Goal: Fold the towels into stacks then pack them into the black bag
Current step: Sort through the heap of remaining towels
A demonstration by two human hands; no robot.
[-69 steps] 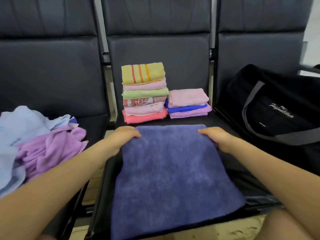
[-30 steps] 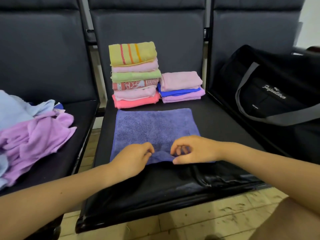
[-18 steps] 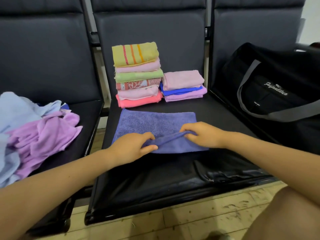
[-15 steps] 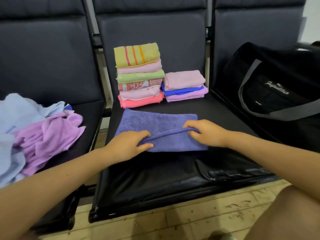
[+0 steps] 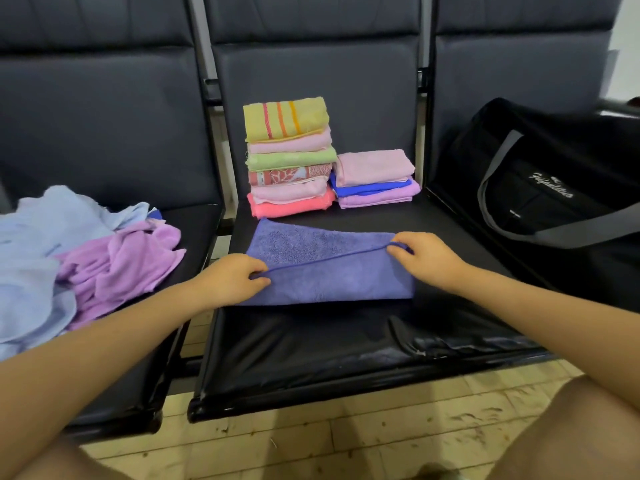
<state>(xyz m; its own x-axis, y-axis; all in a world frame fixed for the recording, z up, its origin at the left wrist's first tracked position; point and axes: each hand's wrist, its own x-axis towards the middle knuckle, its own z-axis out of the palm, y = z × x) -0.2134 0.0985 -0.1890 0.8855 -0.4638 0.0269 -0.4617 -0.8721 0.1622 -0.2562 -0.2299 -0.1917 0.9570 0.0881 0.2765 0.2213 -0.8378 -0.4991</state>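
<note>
A purple-blue towel (image 5: 332, 275) lies on the middle seat, its near half turned up and over toward the back. My left hand (image 5: 230, 280) pinches the folded edge at its left end. My right hand (image 5: 424, 259) pinches the same edge at its right end. Behind the towel stand a tall stack of folded towels (image 5: 289, 157) topped by a yellow striped one and a low stack (image 5: 374, 178) of pink, blue and lilac. The black bag (image 5: 540, 188) with grey straps sits on the right seat.
A loose heap of unfolded light blue and lilac towels (image 5: 69, 265) covers the left seat. The black padded seat (image 5: 346, 348) has bare room in front of the towel. Seat backs rise behind; a tiled floor lies below.
The towel was lying flat with my hands at its far edge, then my hands took the near edge and carried it up and back over the towel, spreading apart along it.
</note>
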